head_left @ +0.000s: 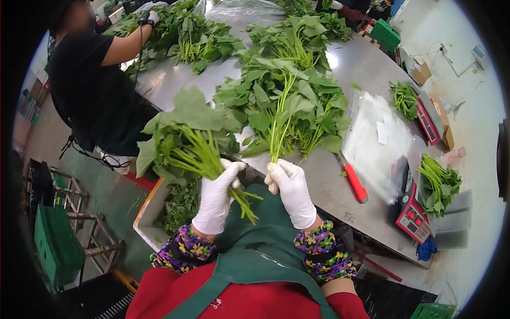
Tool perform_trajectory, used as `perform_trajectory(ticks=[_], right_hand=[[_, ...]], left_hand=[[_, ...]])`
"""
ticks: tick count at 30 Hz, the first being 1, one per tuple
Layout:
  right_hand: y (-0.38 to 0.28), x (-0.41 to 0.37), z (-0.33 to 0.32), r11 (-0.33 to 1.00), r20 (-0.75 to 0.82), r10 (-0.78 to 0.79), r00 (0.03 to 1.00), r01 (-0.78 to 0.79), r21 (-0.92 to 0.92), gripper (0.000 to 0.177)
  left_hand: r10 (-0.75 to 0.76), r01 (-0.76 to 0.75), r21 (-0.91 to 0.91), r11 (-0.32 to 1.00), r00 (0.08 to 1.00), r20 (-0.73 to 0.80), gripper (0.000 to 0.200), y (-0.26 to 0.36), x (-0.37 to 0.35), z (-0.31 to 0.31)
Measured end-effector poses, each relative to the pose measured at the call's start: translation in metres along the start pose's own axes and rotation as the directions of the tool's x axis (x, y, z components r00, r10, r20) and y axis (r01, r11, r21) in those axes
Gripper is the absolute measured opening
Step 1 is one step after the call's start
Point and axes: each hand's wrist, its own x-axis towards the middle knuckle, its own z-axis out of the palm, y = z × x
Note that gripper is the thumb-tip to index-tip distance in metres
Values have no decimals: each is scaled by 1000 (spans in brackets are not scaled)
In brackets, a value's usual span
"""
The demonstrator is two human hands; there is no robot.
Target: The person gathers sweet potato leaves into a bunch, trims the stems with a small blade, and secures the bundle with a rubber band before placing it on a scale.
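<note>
1. Left hand (217, 199) is curled round a leafy bunch (197, 151), left of the pile (326, 103); overgripping might bruise it.
2. Right hand (291, 190) is pinching thin stalks (278, 125) near the table (332, 186) edge; too loose, some could slip.

At left, a green crate (57, 242) stands beside a metal frame (106, 248)

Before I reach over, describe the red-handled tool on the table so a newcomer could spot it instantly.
Start at the metal table; on its right side find pale plastic packaging. Along the packaging's near left edge lies the red-handled tool, to the right of your right hand. Unlike the red scale farther right, it is slim, with no keypad.
</note>
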Motion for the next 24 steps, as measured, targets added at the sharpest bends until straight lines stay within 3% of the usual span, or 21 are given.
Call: perform_trajectory(ticks=[3, 4, 7, 9, 13, 15, 16, 20, 24], right_hand=[[18, -9, 16, 985, 57, 17, 998, -6, -174, 20], [24, -10, 19, 988, 130, 45, 991, -24, -155, 19], [40, -10, 21, 983, 138, 43, 990, -17, -183, 18], [42, -8, 17, 921, 151, 52, 987, 11, -389, 14], [37, -7, 25, 925, 26, 18, 999, -7, -379, 19], [29, -3, 27, 999, 59, 22, 998, -24, 44, 26], [29, 0, 19, 989, 70, 120, 990, -126, 76, 25], [25, 8, 26, 993, 0, 104, 995, -103, 62, 17], [38, 12, 27, 999, -143, -19, 989, 14, -38, 15]], left_hand=[[69, -75, 44, 996, 991, 110, 10, -6, 0, 4], [26, -25, -9, 1000, 991, 129, 12, -11, -1, 1], [-34, 33, 9, 999, 996, 85, 13, -11, -5, -1], [-37, 34, 26, 999, 993, 110, 14, -14, -2, -6], [-6, 5, 10, 1000, 994, 106, 14, -18, 1, -6], [17, -23, 60, 998, 995, 98, 14, -14, -1, -3], [15, -21, 60, 998, 995, 97, 14, -15, -1, -4], [39, -49, 75, 996, 990, 135, 14, -23, -1, -4], [0, -1, 48, 999, 1000, 13, 10, -26, 1, -4]])
